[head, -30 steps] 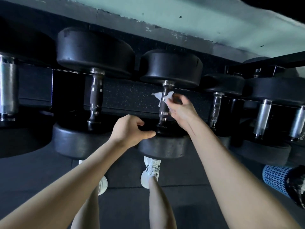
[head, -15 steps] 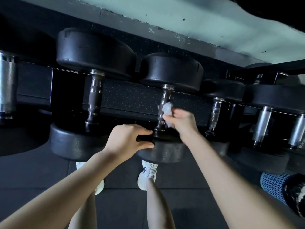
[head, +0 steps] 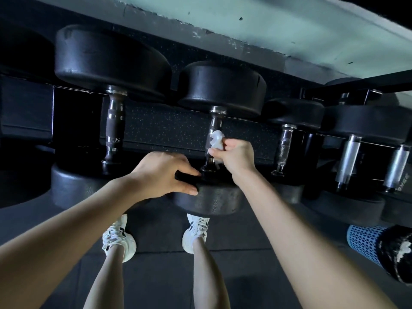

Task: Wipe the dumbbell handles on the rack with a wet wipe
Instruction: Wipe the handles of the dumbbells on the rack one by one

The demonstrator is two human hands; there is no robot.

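Down on the dark rubber floor [head: 156, 275] stand two white sneakers [head: 119, 238], toes just under the rack [head: 73, 121]. Off to the right a blue dotted foam roller [head: 365, 241] lies on the floor, its dark end nearer the camera.

Both bare forearms reach up and forward to the middle dumbbell [head: 209, 201]. It rests across the rack with one black head close and the other far. The left hand [head: 162, 175] grips the near head: the thumb lies along its outer rim and the fingers curl over the edge onto the inner face.

Just beyond, the right hand [head: 236, 155] pinches a crumpled white wet wipe [head: 216, 139] between thumb and curled fingers. The wipe is pressed against the lower half of that dumbbell's handle [head: 215, 121] — the upper stretch of metal shows bare above it.

To the left sits a bigger dumbbell with a dark knurled handle [head: 113, 128], apart from both hands. To the right come a smaller one with a bright knurled handle [head: 284, 146], then a pair with smooth chrome handles [head: 350, 157].

Farther back the far heads line up, the middle dumbbell's far head [head: 223, 88] beside its larger neighbour. Behind them a speckled dark surface runs along — and beyond it a pale green wall [head: 289, 30] with chipped paint along its lower edge.
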